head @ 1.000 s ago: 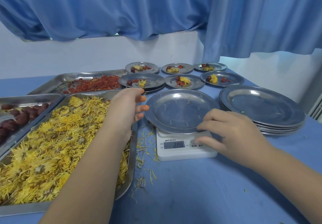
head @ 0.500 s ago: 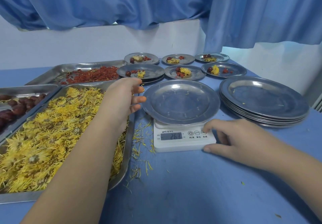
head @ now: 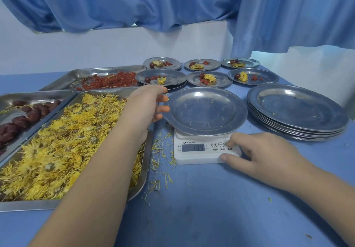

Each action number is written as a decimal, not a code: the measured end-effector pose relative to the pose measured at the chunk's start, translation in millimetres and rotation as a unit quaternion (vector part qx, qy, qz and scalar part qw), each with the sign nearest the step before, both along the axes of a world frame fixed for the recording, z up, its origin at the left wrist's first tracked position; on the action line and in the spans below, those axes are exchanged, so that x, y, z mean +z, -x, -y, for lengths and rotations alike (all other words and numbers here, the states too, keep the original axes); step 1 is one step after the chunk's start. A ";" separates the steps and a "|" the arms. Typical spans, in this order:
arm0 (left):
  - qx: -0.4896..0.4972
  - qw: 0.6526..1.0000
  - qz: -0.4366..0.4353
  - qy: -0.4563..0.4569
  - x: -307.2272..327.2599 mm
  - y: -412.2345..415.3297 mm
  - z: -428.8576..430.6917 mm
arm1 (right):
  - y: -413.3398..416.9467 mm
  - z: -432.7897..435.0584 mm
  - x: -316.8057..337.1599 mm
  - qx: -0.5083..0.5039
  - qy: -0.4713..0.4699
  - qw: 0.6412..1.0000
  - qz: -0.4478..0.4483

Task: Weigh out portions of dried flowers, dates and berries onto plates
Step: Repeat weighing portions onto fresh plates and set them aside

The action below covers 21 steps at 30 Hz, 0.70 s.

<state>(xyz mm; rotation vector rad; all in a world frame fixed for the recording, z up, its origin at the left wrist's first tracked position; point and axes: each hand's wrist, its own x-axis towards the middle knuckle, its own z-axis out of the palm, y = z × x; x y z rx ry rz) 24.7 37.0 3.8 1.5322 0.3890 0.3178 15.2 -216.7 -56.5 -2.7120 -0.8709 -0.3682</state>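
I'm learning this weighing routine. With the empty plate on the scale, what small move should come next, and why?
Probably press the tare button. The plate on the scale holds nothing, yet the display shows a non-zero figure, and the right hand has a fingertip at the rightmost button. The left hand is open beside the plate's rim.

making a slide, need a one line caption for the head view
Left hand steadies an empty plate on the scale while the right hand presses a button.
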 end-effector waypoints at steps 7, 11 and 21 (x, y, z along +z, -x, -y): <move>-0.013 0.995 0.020 -0.096 -10.7 -4.3 -5.3 | 7.0 -21.6 17.9 0.080 -0.177 0.972 0.130; -0.016 0.990 0.048 -0.131 -12.7 -1.7 -5.2 | 5.9 -53.3 37.6 0.071 -0.224 0.961 0.149; 0.071 0.974 0.110 -0.187 13.7 27.0 -89.6 | 24.7 -66.9 15.7 0.106 -0.164 0.966 0.169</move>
